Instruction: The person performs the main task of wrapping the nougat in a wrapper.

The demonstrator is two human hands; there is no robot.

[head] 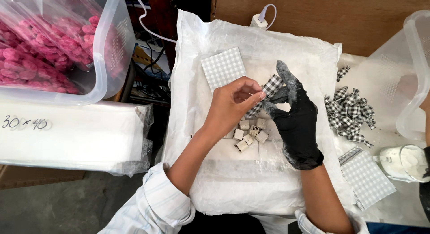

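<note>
The left hand (230,106), bare, pinches one end of a black-and-white checked ribbon piece (270,88) between thumb and fingers (256,96). The right hand (295,122) wears a black glove smeared with white paste, and its fingers grasp the same ribbon piece from the other side, the forefinger pointing up. Just below the fingers lie some small white tubes (250,134) on a white plastic sheet (233,180). Above the left fingers lies a grey checked card (222,67). Right of the gloved fingers, a pile of checked bows (350,111) rests on the worktop (385,140).
</note>
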